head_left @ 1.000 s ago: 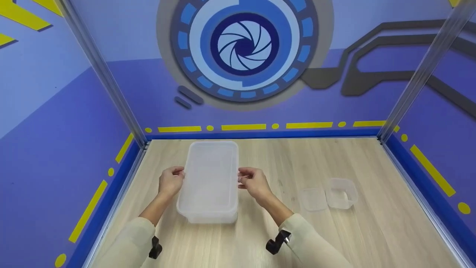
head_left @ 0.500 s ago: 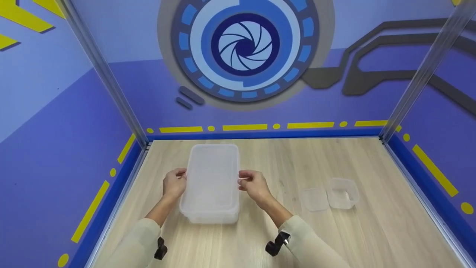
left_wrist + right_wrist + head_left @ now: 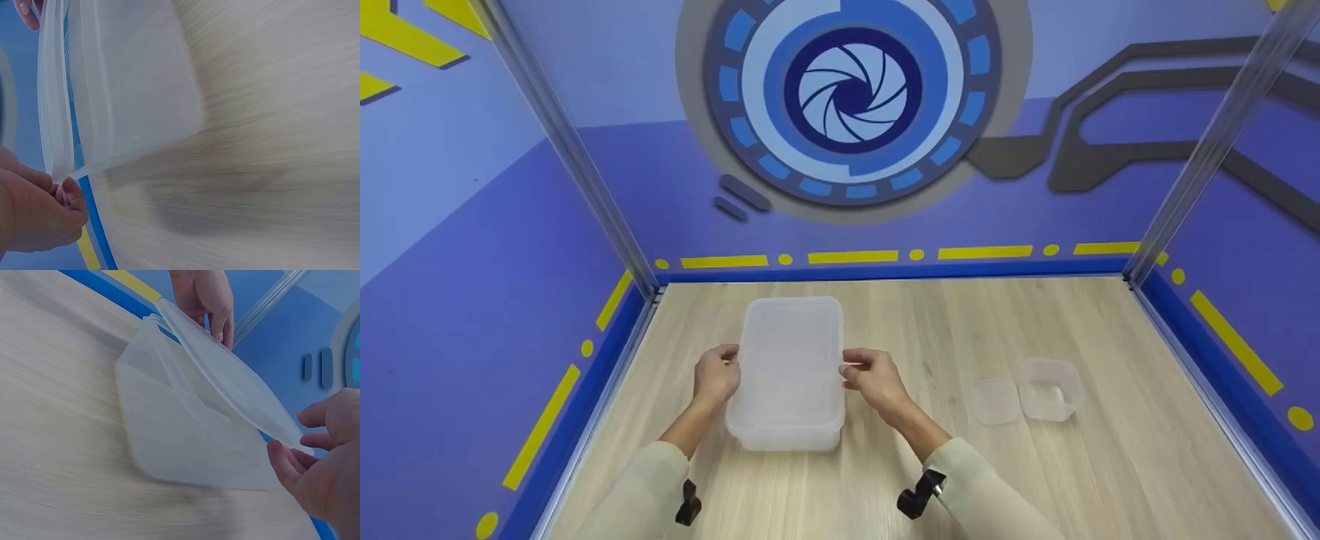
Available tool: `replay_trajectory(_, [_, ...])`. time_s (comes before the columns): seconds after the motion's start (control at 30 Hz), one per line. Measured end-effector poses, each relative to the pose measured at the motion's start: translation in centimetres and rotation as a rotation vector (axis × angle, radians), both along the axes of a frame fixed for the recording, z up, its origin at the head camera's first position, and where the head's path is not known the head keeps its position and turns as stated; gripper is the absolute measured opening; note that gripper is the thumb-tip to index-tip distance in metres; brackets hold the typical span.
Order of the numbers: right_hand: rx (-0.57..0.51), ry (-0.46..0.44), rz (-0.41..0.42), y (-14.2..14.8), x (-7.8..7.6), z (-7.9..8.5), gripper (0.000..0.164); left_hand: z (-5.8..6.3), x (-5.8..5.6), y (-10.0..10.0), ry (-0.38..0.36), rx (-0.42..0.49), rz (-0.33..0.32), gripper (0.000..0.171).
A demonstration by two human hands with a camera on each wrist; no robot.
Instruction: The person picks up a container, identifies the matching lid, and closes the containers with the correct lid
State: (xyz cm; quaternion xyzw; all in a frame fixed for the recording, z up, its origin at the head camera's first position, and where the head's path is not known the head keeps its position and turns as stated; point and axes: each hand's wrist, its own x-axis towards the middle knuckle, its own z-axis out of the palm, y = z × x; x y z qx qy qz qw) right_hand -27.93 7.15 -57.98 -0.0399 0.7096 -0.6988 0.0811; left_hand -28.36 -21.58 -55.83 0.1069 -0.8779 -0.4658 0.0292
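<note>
A large translucent rectangular lid (image 3: 793, 360) lies above a matching plastic storage box (image 3: 789, 439) on the table's left half. My left hand (image 3: 717, 377) pinches the lid's left edge. Its right edge is between the thumb and fingers of my right hand (image 3: 879, 380). Both wrist views show a gap between the lid (image 3: 242, 391) and the rim of the box (image 3: 185, 433). In the right wrist view the lid is tilted against the box. The inside of the box is mostly hidden under the lid.
Right of the hands, a small open translucent container (image 3: 1041, 412) stands on the wooden table (image 3: 930, 322). Its small square lid (image 3: 994, 402) lies flat beside it, on the left. Printed blue panels (image 3: 840, 232) enclose the table at the back and sides.
The large lid has shifted slightly toward me. My left hand has moved a little to the right and nearer with it; the right hand has come slightly nearer too.
</note>
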Motion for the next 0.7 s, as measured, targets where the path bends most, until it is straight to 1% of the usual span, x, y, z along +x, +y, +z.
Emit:
replay_trajectory(0.27, [0.017, -0.001, -0.004, -0.31, 0.07, -0.51, 0.039, -0.91, 0.13, -0.1, -0.015, 0.012, 0.001, 0.039])
replay_trajectory(0.53, [0.016, 0.001, -0.003, -0.42, 0.29, -0.34, 0.042, -1.08, -0.18, 0.01, -0.004, 0.003, 0.018, 0.039])
replay_trajectory(0.7, [0.009, 0.009, 0.007, -0.26, 0.34, -0.4, 0.044, -0.98, -0.14, 0.16, 0.027, -0.033, 0.006, 0.039])
